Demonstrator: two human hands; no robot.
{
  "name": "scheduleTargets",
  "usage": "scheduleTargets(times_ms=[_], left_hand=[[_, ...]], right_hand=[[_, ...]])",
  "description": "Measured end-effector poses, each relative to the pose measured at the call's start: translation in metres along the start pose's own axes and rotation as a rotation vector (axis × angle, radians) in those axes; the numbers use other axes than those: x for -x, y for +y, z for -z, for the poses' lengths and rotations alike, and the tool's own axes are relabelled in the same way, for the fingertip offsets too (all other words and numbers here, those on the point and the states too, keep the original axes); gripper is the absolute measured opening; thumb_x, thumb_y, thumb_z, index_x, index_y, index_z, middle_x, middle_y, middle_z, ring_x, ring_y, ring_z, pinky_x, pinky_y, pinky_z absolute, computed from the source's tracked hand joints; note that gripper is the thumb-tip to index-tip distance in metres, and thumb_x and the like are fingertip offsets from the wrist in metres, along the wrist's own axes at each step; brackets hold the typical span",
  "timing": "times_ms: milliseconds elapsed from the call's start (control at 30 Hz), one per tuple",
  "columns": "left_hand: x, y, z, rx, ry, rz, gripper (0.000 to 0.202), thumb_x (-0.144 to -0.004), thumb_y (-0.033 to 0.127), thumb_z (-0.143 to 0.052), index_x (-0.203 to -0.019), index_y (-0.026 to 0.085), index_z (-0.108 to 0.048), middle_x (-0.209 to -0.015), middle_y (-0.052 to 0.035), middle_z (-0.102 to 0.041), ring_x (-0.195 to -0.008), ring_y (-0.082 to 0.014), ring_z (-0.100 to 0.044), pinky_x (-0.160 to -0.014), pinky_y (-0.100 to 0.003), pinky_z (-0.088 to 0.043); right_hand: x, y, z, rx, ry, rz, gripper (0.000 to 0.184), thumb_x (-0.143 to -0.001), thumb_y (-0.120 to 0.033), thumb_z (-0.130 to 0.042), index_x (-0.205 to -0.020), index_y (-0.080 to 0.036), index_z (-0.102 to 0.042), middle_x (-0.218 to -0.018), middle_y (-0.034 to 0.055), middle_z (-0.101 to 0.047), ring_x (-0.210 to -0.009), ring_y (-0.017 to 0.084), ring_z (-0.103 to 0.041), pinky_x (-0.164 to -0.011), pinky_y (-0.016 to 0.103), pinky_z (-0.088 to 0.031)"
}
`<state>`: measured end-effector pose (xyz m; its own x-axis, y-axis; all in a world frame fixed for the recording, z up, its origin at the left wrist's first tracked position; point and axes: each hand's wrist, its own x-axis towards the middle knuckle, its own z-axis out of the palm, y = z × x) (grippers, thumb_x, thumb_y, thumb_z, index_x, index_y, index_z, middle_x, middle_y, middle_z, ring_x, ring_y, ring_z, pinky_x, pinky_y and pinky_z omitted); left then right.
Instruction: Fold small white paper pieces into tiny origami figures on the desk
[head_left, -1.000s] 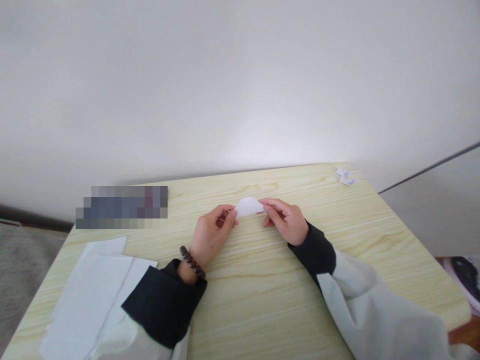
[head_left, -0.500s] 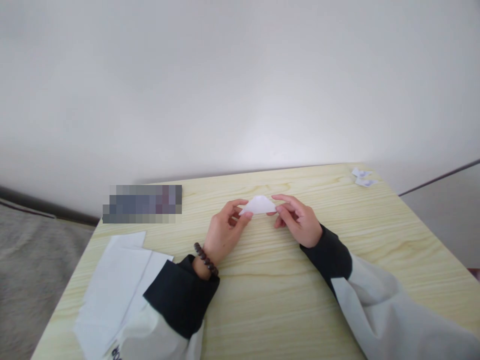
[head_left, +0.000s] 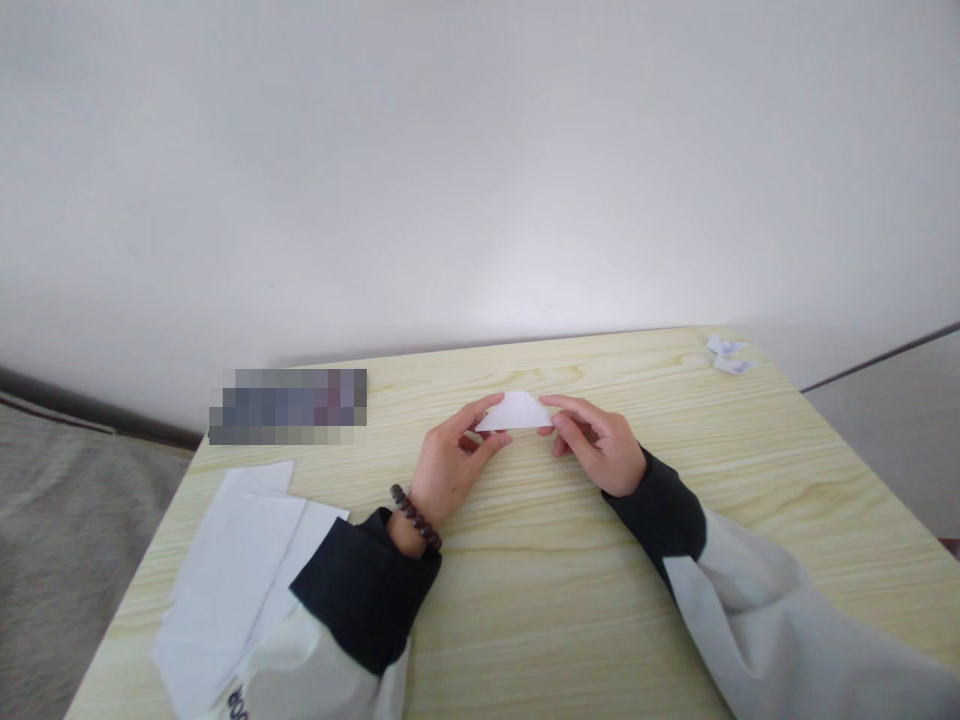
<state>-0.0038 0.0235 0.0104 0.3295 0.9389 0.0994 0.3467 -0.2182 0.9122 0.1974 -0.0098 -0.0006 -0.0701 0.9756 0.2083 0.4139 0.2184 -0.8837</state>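
Note:
A small folded piece of white paper (head_left: 517, 411) is held just above the pale wooden table (head_left: 540, 600), near its middle. My left hand (head_left: 450, 465) pinches its left end between thumb and fingers. My right hand (head_left: 600, 445) pinches the right end the same way. A dark bead bracelet (head_left: 415, 518) circles my left wrist. Both sleeves are white with black cuffs.
Several white paper sheets (head_left: 232, 570) lie at the table's left front, partly under my left sleeve. Two small folded paper pieces (head_left: 727, 355) sit at the far right corner. A blurred-out patch (head_left: 289, 405) lies at the back left. A plain white wall stands behind the table.
The view has shifted, so everything sits further right than a second ago. My left fingers have stretched further along the paper's left end. Both hands keep hold of it.

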Motion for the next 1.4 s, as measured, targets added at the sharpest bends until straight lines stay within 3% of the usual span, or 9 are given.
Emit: scheduleTargets(times_ms=[233,500,733,1400], left_hand=[[0.000,-0.001,0.000,0.036,0.019,-0.012,0.038,-0.075,0.033,-0.063,-0.111,0.021,-0.062,-0.112,-0.0057,-0.063,-0.094,-0.0188,-0.058,-0.068,-0.024,-0.051],[0.000,-0.004,0.000,0.141,0.024,0.013,0.041,-0.071,0.035,-0.068,-0.108,0.020,-0.062,-0.113,-0.0072,-0.062,-0.104,-0.0220,-0.055,-0.074,-0.028,-0.054],[0.001,0.003,-0.002,0.331,-0.032,0.008,0.042,-0.075,0.030,-0.064,-0.114,0.018,-0.055,-0.129,-0.0107,-0.052,-0.115,-0.0230,-0.052,-0.081,-0.030,-0.052],[0.001,0.002,-0.004,0.403,-0.048,-0.002,0.037,-0.075,0.025,-0.065,-0.108,0.018,-0.051,-0.123,-0.0115,-0.057,-0.110,-0.0225,-0.055,-0.079,-0.030,-0.052]], right_hand=[[0.000,-0.002,0.001,0.051,-0.027,0.049,0.031,-0.089,-0.033,-0.045,-0.110,-0.017,-0.061,-0.080,0.0047,-0.070,-0.052,0.009,-0.061,-0.054,0.022,-0.053],[0.000,-0.001,0.001,0.052,-0.060,0.080,0.030,-0.088,-0.030,-0.047,-0.111,-0.017,-0.061,-0.082,0.0047,-0.071,-0.052,0.009,-0.061,-0.055,0.021,-0.053],[0.000,-0.002,0.002,0.071,-0.117,0.094,0.031,-0.087,-0.031,-0.047,-0.113,-0.018,-0.058,-0.082,0.0045,-0.071,-0.055,0.009,-0.063,-0.057,0.021,-0.053],[0.001,-0.007,0.001,0.094,-0.134,0.080,0.028,-0.084,-0.032,-0.054,-0.108,-0.018,-0.058,-0.079,0.0041,-0.072,-0.056,0.010,-0.063,-0.055,0.020,-0.051]])
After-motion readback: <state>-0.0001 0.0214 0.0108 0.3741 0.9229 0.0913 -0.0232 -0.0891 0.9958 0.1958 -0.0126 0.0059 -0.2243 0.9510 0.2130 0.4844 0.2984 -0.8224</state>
